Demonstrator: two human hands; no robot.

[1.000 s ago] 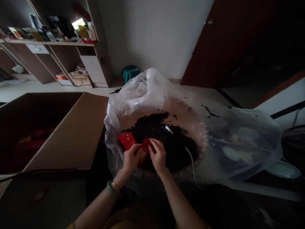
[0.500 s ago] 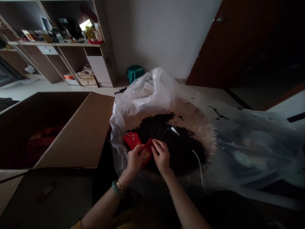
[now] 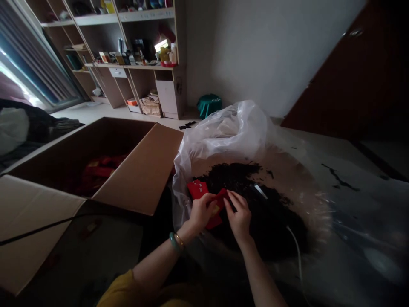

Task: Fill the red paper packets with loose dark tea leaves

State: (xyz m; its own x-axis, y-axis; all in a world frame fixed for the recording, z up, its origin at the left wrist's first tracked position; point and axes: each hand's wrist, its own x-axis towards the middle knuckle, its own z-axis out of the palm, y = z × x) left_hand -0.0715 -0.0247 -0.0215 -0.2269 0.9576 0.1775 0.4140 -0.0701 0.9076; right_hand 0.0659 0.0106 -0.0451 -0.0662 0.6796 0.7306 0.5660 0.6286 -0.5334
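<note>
My left hand (image 3: 202,211) and my right hand (image 3: 239,215) both pinch a small red packet (image 3: 217,208) over a wide round basket (image 3: 300,179) lined with clear plastic. A heap of dark loose leaves (image 3: 255,204) fills the basket. A second red packet (image 3: 196,189) lies on the leaves just left of my left hand. A green bangle sits on my left wrist. A white cord (image 3: 295,243) runs across the leaves to the right of my right hand.
An open cardboard box (image 3: 140,170) with red packets (image 3: 97,172) inside stands to the left. Loose clear plastic sheet (image 3: 236,128) bunches behind the basket. Shelves (image 3: 137,68) line the back wall, with a green bag (image 3: 207,104) on the floor and a dark door (image 3: 351,72) at right.
The camera has swung left, so the box and shelves fill more of the view. Both hands remain closed on the red packet over the leaves.
</note>
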